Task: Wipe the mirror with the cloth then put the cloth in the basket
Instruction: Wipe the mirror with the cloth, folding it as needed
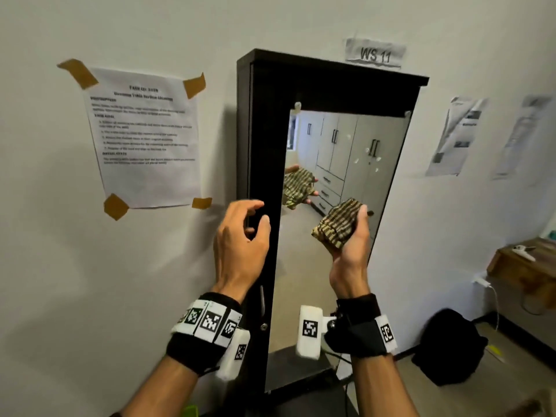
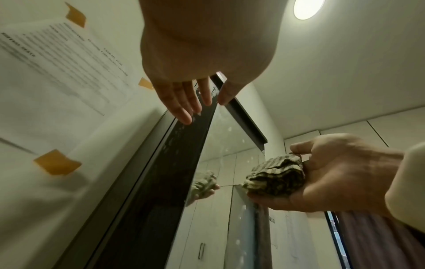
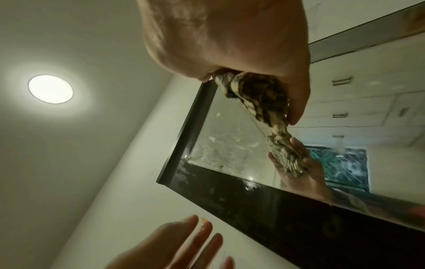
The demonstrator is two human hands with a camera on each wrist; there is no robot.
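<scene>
Cloth (image 1: pixel 338 225) bunched in right hand (image 1: pixel 350 251), near mirror (image 1: pixel 346 164); left hand (image 1: pixel 240 245) loose, empty. Advice: flatten wad, press evenly, target far specks.

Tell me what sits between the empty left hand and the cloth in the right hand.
In the head view, the mirror's dark frame and a strip of mirror glass lie between left hand and cloth.

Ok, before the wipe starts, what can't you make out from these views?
- Basket: in no view, outside every frame.
- Cloth against mirror: contact unclear; the right hand covers its back.
- Taped sheet: print blurred, unreadable.
- Mirror's lower edge: hidden behind wrists in the head view.
</scene>
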